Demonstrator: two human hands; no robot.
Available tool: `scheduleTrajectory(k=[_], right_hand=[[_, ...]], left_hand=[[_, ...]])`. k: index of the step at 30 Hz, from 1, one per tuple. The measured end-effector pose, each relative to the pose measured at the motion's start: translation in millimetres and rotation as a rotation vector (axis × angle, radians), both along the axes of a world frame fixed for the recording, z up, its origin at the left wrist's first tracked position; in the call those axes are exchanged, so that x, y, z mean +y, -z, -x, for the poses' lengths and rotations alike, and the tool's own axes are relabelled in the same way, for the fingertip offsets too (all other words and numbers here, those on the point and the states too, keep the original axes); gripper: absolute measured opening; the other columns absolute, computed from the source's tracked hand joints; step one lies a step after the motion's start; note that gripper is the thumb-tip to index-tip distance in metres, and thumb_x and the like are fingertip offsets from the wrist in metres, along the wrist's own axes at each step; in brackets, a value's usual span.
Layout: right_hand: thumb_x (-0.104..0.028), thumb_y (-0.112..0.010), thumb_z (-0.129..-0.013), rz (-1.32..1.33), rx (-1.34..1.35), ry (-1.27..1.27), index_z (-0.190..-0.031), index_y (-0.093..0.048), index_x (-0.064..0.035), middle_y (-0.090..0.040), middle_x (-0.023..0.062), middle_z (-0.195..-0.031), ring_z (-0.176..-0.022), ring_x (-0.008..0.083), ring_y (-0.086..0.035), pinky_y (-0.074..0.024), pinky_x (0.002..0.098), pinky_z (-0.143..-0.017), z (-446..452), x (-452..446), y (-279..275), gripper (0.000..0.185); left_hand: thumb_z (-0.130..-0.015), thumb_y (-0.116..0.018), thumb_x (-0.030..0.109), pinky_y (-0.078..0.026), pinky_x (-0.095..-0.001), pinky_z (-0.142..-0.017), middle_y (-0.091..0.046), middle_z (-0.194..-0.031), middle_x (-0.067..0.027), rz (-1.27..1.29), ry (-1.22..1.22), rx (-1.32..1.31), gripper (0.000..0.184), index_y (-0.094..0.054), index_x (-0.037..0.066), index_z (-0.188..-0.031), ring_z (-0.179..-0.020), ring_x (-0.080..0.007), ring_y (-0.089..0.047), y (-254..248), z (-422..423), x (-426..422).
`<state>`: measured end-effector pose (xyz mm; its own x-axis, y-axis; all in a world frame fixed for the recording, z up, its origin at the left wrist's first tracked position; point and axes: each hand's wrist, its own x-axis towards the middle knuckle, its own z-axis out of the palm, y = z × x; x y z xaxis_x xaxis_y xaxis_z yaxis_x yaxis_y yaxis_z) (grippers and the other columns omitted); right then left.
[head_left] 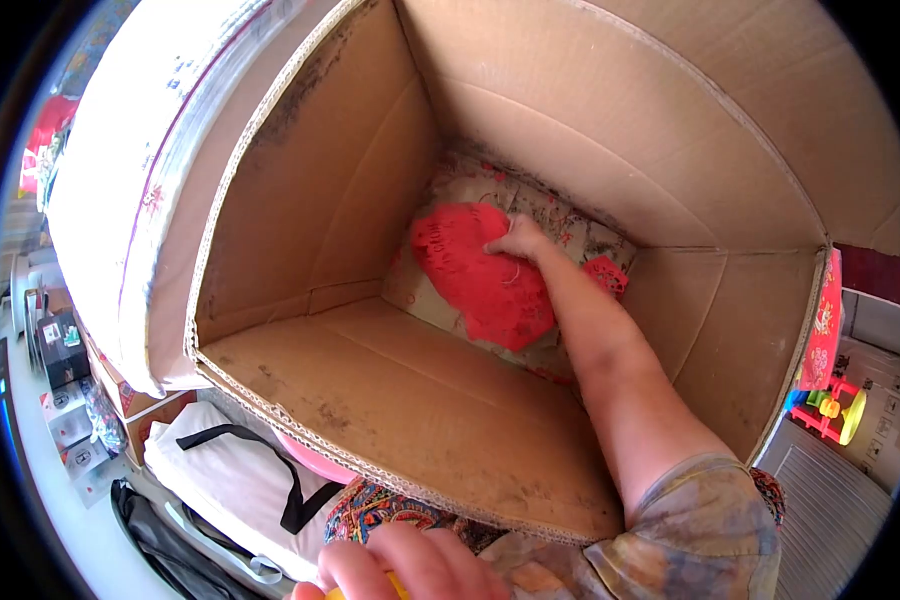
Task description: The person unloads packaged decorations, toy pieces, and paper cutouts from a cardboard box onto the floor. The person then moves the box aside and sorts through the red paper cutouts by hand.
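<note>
My right hand [519, 240] reaches deep into a large cardboard box [410, 400]. Its fingers are closed on the upper right edge of a crumpled red bag [485, 285] with dark printing, near the box's bottom. Beside my forearm lies a smaller red patterned piece [607, 277], partly hidden by the arm. The box's floor is covered by a stained, floral-patterned sheet [425, 308]. At the lower edge of the view, my left hand [410, 565] is curled around something yellow, mostly hidden by the fingers.
A white bag with black straps [235, 480] lies left of the box, near a black case [160, 545]. A big white wrapped bundle [120, 200] leans along the box's left side. Colourful toy parts [830, 408] are at the right, by a red printed package [822, 325].
</note>
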<state>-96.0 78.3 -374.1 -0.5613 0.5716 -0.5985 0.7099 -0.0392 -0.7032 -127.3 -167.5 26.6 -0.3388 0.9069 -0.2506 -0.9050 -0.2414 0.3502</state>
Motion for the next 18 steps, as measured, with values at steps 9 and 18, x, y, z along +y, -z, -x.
scheduleTrajectory(k=[9, 18], right_hand=[[-0.004, -0.071, -0.065, 0.421, 0.113, -0.026, -0.102, -0.059, -0.0028, -0.062, 0.0100, -0.097, -0.088, 0.0208, -0.058, -0.0455, 0.0352, -0.081, 24, 34, -87, 0.039], [-0.007, -0.072, -0.062, -0.017, 0.072, -0.409, -0.100, -0.060, -0.0019, -0.063, 0.0108, -0.092, -0.085, 0.0188, -0.059, -0.0462, 0.0324, -0.077, 46, 56, -259, 0.040]], left_hand=[[-0.087, -0.041, 0.041, -0.041, -0.0383, -0.068, -0.047, -0.089, -0.0100, 0.178, -0.021, 0.003, 0.033, -0.052, 0.010, -0.089, -0.077, -0.0245, -0.045, -7, -6, -13], [-0.090, -0.034, 0.038, -0.046, -0.0417, -0.062, -0.053, -0.092, -0.0155, 0.005, -0.256, -0.150, 0.041, -0.052, 0.003, -0.099, -0.078, -0.0297, -0.053, 2, -9, 5]])
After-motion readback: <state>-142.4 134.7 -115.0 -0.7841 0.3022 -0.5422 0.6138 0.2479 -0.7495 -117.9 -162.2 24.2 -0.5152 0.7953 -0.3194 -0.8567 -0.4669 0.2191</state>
